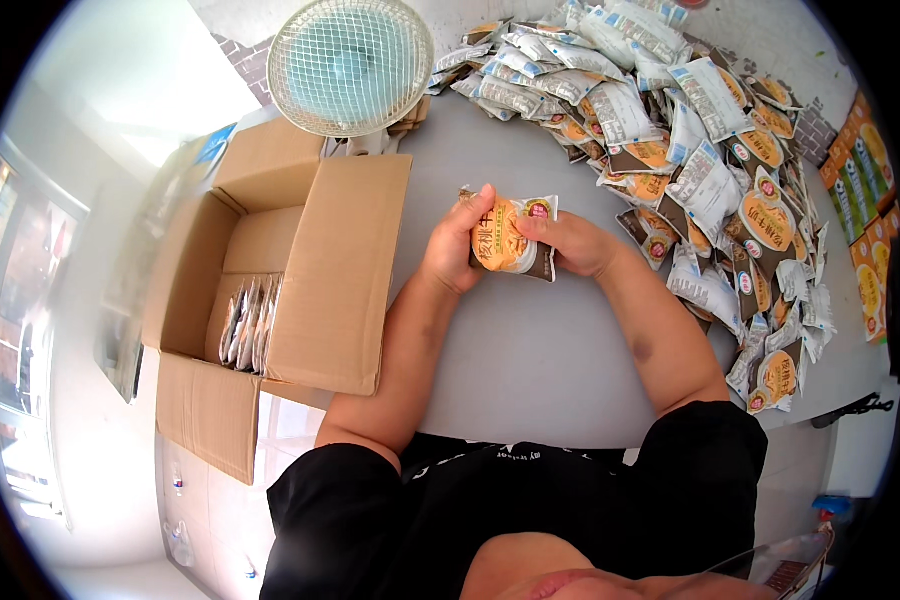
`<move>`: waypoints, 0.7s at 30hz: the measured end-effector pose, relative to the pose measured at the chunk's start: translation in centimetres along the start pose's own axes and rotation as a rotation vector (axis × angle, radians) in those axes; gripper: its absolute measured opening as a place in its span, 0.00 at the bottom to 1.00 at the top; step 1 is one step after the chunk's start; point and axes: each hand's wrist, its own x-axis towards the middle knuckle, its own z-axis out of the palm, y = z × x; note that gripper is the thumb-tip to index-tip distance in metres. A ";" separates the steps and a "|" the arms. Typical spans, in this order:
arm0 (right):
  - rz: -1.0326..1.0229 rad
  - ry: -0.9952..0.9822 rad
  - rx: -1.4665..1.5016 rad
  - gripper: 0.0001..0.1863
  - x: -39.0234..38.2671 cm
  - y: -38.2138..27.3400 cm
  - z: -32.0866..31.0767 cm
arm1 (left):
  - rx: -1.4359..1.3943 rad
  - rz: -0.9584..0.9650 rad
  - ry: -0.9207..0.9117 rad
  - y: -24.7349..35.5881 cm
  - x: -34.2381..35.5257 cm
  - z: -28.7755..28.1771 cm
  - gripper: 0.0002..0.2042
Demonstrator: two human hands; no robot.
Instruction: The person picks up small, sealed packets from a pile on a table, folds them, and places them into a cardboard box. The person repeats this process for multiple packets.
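Packing work, caught at the handling step

The grey table [530, 370] takes up the middle of the view. Along its far and right sides spreads a large, loose heap of packets [710, 195], lying at all angles, some face up and some with their pale backs showing. To the left stands a cardboard box [335, 280], its flaps folded out, one reaching over toward the left arm. A round fan [350, 65] stands beyond the box. Inside the box, a short row of packets [250, 320] stands on edge, with bare room behind it.

Between heap and box, above the table, the left hand [455, 240] and right hand [580, 240] grip one brown and orange packet [513, 235] from its two sides, thumbs on the front. Both grips are narrow, closed on the packet; whether another lies behind it, I cannot tell.

The step in hand looks like squaring up or flattening the packet before boxing. The next move would seem to call for keeping it straight, carrying it left past the flap and standing it against the row without knocking that over.
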 end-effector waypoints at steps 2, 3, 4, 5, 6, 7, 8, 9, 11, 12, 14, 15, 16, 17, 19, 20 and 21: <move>-0.058 0.094 0.048 0.25 0.3 -0.5 1.4 | 0.149 0.109 0.187 0.0 0.4 0.0 0.20; -0.101 0.153 -0.041 0.24 0.4 -0.3 1.6 | 0.270 0.180 0.330 -0.3 0.8 -0.5 0.21; -0.143 0.211 -0.130 0.23 0.6 0.1 1.6 | 0.391 0.251 0.473 -0.7 1.2 -0.9 0.21; -0.184 0.269 -0.219 0.22 0.7 0.4 1.7 | 0.556 0.358 0.543 -1.1 1.6 -1.4 0.21; -0.201 0.363 -0.422 0.20 0.7 0.5 2.2 | 0.721 0.464 0.614 -1.4 1.8 -1.7 0.22; -0.216 0.456 -0.625 0.18 0.5 0.5 2.9 | 0.887 0.571 0.683 -1.6 1.9 -2.1 0.23; -0.230 0.547 -0.829 0.16 0.4 0.5 3.2 | 0.889 0.559 0.656 -1.8 2.0 -2.6 0.23; -0.342 0.599 -1.056 0.14 0.4 0.6 3.0 | 0.891 0.547 0.625 -1.5 1.7 -2.0 0.22; -0.570 0.690 -1.513 0.11 0.4 0.7 2.2 | 0.704 0.398 0.495 -1.2 1.1 -0.8 0.22; -0.588 0.661 -1.589 0.11 0.2 0.5 2.2 | 0.516 0.266 0.398 -0.8 0.4 0.3 0.22; -0.622 0.602 -1.738 0.15 -0.1 0.0 2.3 | 0.266 0.131 0.259 -0.7 0.2 0.6 0.21; -0.693 0.565 -1.750 0.16 -0.1 -0.2 2.4 | 0.205 0.127 0.218 -0.9 0.3 0.3 0.21; -0.765 0.528 -1.761 0.18 0.0 -0.3 2.6 | 0.143 0.122 0.177 -1.1 0.4 0.0 0.21; -0.836 0.490 -1.770 0.19 0.2 -0.3 2.8 | 0.094 0.133 0.210 -1.2 0.5 -0.2 0.21; -0.979 0.453 -1.677 0.20 0.5 0.1 3.8 | -0.003 0.159 0.276 -0.9 0.4 -0.6 0.22; -1.050 0.433 -1.628 0.20 0.6 0.2 4.1 | -0.058 0.197 0.237 -0.8 0.8 -1.5 0.22; -1.044 0.453 -1.548 0.21 0.7 0.4 3.7 | -0.059 0.204 0.243 -0.6 0.7 -1.3 0.21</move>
